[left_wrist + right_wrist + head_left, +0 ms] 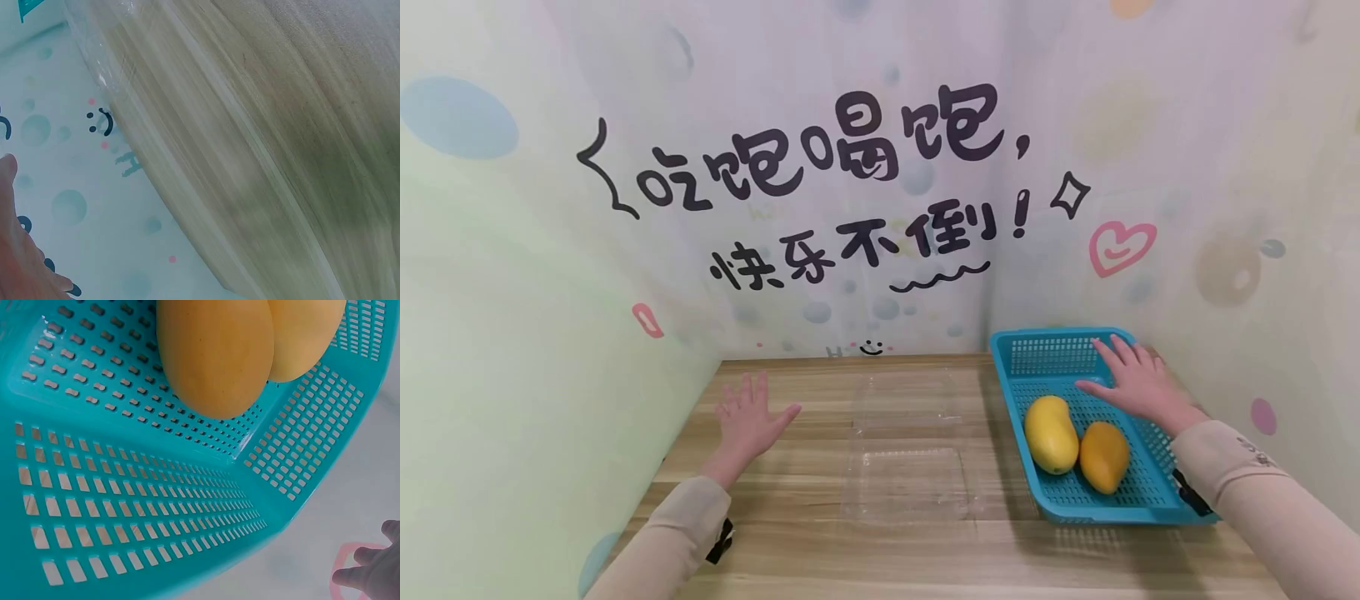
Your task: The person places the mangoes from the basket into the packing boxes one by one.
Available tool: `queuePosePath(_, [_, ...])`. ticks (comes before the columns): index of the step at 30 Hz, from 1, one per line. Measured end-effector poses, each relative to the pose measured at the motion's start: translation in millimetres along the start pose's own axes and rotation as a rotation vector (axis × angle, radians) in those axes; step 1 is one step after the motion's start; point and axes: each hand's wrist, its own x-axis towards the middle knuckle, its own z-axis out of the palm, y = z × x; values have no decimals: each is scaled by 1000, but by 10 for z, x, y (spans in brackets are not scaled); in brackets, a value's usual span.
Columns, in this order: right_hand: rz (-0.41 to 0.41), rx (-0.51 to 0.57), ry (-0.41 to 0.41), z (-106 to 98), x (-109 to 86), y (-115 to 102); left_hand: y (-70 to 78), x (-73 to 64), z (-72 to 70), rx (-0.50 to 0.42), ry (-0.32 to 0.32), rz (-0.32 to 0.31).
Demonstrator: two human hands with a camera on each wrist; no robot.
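Note:
My left hand [747,425] is spread over the left part of the wooden table, thumb out to the right, holding nothing. Over the far right of a blue plastic basket [1026,467] hovers my right hand [1138,382], its fingers apart and nothing in them. Inside the basket lie two mangoes: a yellow mango [1051,435] on the left and a more orange mango [1103,457] beside it. The right wrist view shows the orange mango [215,356] in front, partly covering the yellow mango [306,337]. Between the hands, a clear plastic clamshell box [910,483] lies opened flat.
The wooden table [790,533] meets a printed curtain wall [925,308] at the back, with black lettering on it. Walls close in on the left and right. The basket's raised rim [1000,375] stands around the mangoes.

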Motion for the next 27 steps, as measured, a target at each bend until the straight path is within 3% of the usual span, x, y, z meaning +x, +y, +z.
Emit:
queuePosePath(5, [-5, 18, 6, 9, 17, -3, -20, -17, 29, -12, 17, 19])
queuePosePath(22, [-15, 24, 2, 95, 143, -93, -35, -92, 115, -63, -15, 38])
queuePosePath(27, [-14, 52, -14, 115, 155, -120, -15, -101, 133, -28, -5, 55])
